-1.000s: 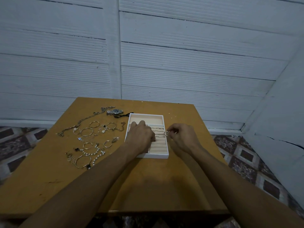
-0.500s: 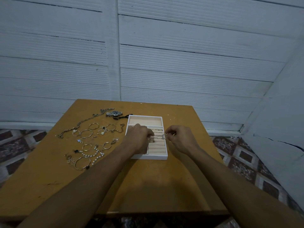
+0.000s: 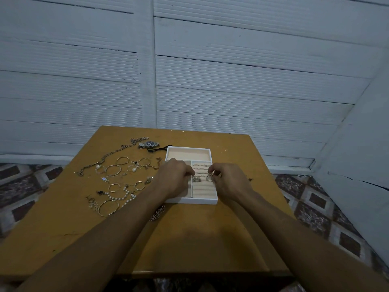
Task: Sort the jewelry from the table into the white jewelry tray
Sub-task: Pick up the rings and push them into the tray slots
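Note:
The white jewelry tray (image 3: 188, 148) sits mid-table with cream padded compartments. Several rings (image 3: 201, 165) stand in its ring rolls on the right side, and another ring (image 3: 197, 179) sits lower down. My right hand (image 3: 228, 181) pinches a small ring (image 3: 209, 177) over the ring rolls. My left hand (image 3: 174, 179) rests curled over the tray's left compartment; whether it holds anything is hidden. Loose jewelry lies left of the tray: gold bangles (image 3: 113, 170), a pearl bracelet (image 3: 123, 193), a chain necklace (image 3: 109, 154) and a wristwatch (image 3: 148, 144).
The orange-brown table (image 3: 210, 239) is pushed against a white panelled wall (image 3: 210, 81). A gold chain (image 3: 157, 214) peeks out under my left forearm near the tray's front corner. Patterned floor tiles (image 3: 311, 209) show on both sides of the table.
My right hand has lowered the ring toward the ring rolls. My left hand stays on the tray's left side. The view has shifted slightly.

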`<state>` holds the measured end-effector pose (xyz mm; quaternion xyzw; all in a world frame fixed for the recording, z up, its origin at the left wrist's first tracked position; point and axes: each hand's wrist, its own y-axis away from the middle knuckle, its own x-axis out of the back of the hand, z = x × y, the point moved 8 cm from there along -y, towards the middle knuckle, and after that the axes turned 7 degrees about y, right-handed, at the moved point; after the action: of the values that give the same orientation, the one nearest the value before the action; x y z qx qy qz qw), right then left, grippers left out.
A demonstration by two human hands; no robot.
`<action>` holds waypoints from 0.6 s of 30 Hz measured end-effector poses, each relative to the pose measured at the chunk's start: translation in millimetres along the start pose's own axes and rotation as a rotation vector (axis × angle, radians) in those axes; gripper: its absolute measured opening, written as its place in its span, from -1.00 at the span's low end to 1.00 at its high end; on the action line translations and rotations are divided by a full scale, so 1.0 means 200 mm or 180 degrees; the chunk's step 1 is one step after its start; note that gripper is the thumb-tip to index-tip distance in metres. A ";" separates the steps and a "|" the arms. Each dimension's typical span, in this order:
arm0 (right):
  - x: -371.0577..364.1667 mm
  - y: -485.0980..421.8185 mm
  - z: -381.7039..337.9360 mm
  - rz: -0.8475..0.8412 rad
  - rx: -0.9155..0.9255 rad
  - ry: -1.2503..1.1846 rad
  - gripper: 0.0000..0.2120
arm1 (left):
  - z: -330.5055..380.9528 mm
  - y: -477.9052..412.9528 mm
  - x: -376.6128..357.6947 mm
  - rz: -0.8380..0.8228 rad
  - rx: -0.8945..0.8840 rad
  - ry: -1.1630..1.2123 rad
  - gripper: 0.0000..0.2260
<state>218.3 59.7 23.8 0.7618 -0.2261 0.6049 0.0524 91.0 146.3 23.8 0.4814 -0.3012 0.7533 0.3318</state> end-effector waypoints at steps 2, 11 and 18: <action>0.00 0.00 -0.02 -0.0029 0.0151 0.0235 -0.81 | -0.01 0.00 0.01 0.0005 0.0013 0.0010 -0.71; -0.02 0.02 -0.05 -0.0076 0.0333 0.0534 -0.75 | -0.01 0.01 0.01 -0.0005 0.0012 -0.0067 -0.71; -0.07 0.02 -0.06 -0.0169 0.0401 0.0527 -0.71 | -0.05 0.01 0.01 0.0082 -0.0007 -0.0033 -0.70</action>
<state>204.1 63.9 13.2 0.7167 -0.1622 0.6772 0.0390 84.6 152.7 21.9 0.4810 -0.3100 0.7547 0.3210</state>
